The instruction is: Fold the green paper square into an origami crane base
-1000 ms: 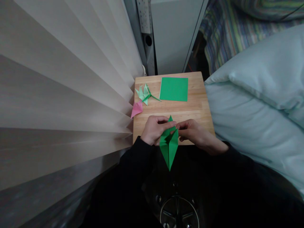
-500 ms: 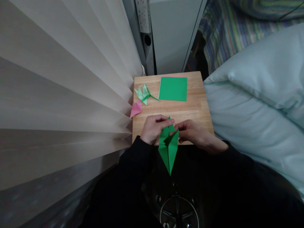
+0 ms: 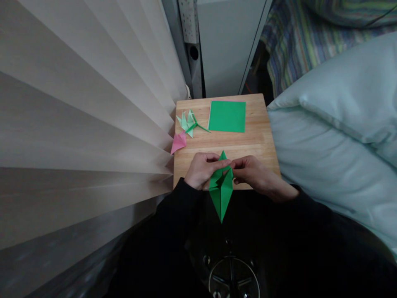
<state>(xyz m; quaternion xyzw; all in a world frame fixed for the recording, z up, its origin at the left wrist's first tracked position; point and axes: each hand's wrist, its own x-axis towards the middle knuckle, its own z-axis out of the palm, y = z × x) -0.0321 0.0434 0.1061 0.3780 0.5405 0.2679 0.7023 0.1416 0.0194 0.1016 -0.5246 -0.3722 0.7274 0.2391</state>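
Observation:
A green folded origami paper (image 3: 221, 192), shaped like a long diamond, hangs over the near edge of the small wooden table (image 3: 198, 149), its lower point downward. My left hand (image 3: 203, 169) pinches its upper left part, thumb on top and fingers beneath. From the other side, my right hand (image 3: 249, 173) pinches the upper right flap between thumb and fingertips. The fold opens slightly along its middle. Some of the right fingertips are hidden behind the paper.
A stack of green square paper (image 3: 227, 116) lies at the table's back. To its left are a pale green origami piece (image 3: 186, 123), a thin dark green one (image 3: 198, 126) and a pink one (image 3: 178, 142). A pleated curtain (image 3: 93, 124) borders the left; pale bedding (image 3: 335, 124) the right.
The paper's lower point has risen a little and its right flap has drawn in closer. My left thumb has shifted slightly right, nearer to my right fingertips.

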